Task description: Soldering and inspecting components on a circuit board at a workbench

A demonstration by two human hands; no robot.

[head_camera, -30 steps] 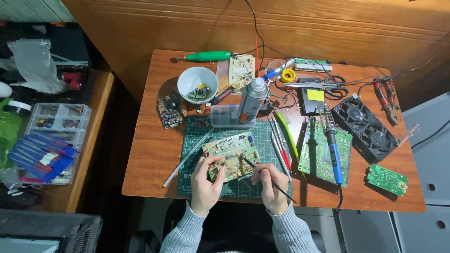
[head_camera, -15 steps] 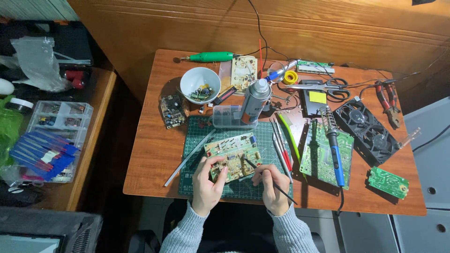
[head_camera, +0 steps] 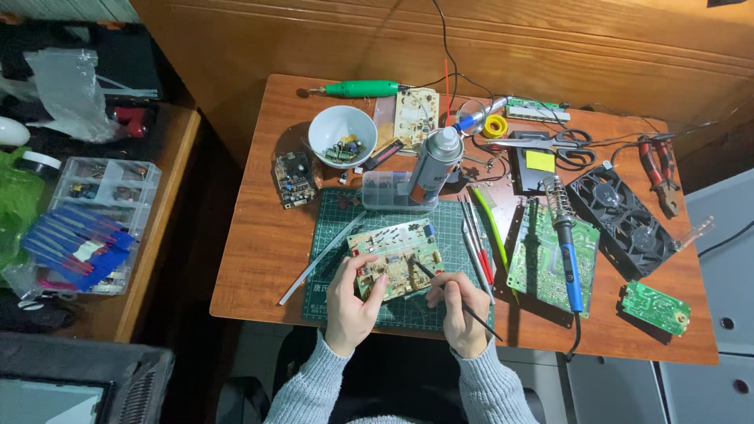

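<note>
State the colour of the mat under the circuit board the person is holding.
Dark green with a pale grid; the mat shows best in the head view.

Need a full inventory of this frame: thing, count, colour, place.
wooden table: 1, brown, centre
cutting mat: 1, green, front centre of table
pale circuit board: 1, beige, on mat, under both hands
thin black tool: 1, in right hand, tip on that board
white ceramic bowl: 1, holds small parts, back left
spray can: 1, grey, upright behind mat
green rotary tool: 1, back edge
blue-handled soldering iron: 1, lying on large green circuit board, right
black twin fan unit: 1, right
small green circuit board: 1, front right corner
scissors: 1, black handles, back right
red-handled pliers: 1, far right
clear parts organiser: 1, side bench, left
left hand: holds board edge
right hand: grips tool
</note>
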